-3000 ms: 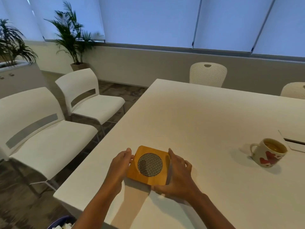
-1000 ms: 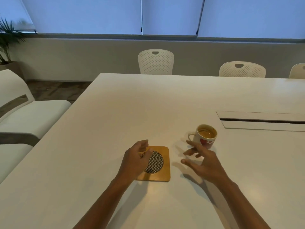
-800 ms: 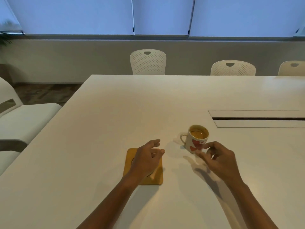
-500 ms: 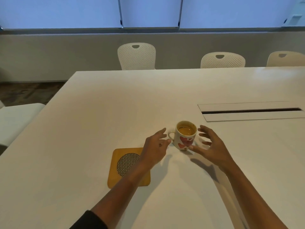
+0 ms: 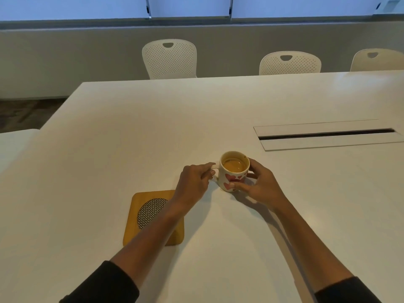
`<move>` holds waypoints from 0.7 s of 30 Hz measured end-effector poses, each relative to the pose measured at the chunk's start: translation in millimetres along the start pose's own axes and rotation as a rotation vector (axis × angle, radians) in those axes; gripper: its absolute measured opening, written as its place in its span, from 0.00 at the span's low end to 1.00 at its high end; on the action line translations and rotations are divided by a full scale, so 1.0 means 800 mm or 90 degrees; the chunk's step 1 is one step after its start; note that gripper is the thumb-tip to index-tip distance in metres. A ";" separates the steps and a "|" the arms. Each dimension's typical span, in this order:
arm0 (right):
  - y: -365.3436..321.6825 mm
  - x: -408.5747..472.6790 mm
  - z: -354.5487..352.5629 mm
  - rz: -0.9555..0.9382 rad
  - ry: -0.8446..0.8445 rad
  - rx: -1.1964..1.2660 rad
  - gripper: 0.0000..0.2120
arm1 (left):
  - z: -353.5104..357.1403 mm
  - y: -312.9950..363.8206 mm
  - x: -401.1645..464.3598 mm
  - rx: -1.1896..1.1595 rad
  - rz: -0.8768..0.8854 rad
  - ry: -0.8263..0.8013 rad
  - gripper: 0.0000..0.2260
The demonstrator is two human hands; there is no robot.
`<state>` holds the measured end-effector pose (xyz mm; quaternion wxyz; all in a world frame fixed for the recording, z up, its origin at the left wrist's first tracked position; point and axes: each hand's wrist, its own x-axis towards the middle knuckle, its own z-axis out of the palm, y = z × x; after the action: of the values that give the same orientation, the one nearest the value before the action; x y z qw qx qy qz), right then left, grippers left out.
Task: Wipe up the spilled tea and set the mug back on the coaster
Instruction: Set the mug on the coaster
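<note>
Head view: heart-print mug [image 5: 234, 171] upright on tabletop [image 5: 131, 132], gripped two-handed. Left hand [image 5: 193, 183] pinching handle; right hand [image 5: 259, 184] wrapped round body. Wooden coaster [image 5: 153, 217] near, down-left of mug, beneath left forearm. No spill discernible.

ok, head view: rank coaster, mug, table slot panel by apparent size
1. table slot panel, widest though farthest back
2. coaster, partly hidden by the left forearm
3. mug, smallest, held by both hands

The coaster lies nearer the camera than the mug, so that gap is somewhat exaggerated.
</note>
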<state>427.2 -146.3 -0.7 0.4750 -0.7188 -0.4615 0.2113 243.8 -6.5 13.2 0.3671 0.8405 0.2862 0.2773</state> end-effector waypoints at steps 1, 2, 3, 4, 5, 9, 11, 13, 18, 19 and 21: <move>0.001 0.001 0.000 -0.004 0.001 -0.002 0.34 | 0.000 -0.001 0.001 -0.005 0.005 -0.007 0.12; 0.002 0.002 0.000 -0.008 0.002 -0.006 0.34 | 0.000 -0.001 0.002 -0.003 0.011 -0.010 0.10; 0.002 0.003 0.000 -0.010 0.003 -0.009 0.34 | 0.001 -0.001 0.002 -0.002 0.015 -0.011 0.08; 0.002 0.004 0.000 -0.012 0.004 -0.013 0.34 | 0.000 0.000 0.003 -0.008 0.015 -0.010 0.07; 0.002 0.004 0.000 -0.015 0.006 -0.018 0.35 | 0.000 0.001 0.003 -0.021 0.010 -0.009 0.06; -0.002 0.005 0.002 -0.030 0.018 -0.031 0.35 | -0.005 0.005 0.004 -0.022 0.023 -0.007 0.05; -0.006 0.005 0.003 -0.038 0.025 -0.033 0.36 | -0.010 0.005 0.004 -0.028 0.030 -0.005 0.05; -0.012 0.004 0.003 -0.050 0.033 -0.034 0.37 | -0.017 0.006 0.004 -0.043 0.034 0.001 0.05; -0.041 0.002 0.011 -0.093 0.031 -0.025 0.37 | -0.045 0.006 -0.004 -0.049 0.055 0.018 0.05; -0.047 0.001 0.014 -0.100 0.030 -0.024 0.38 | -0.053 0.006 -0.006 -0.047 0.060 0.021 0.05; -0.060 -0.001 0.021 -0.111 0.028 -0.024 0.38 | -0.070 0.005 -0.011 -0.045 0.067 0.021 0.06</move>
<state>392.5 -132.9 33.3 0.4880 -0.6891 -0.5159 0.1442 201.0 10.9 46.1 0.3764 0.8364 0.2376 0.3198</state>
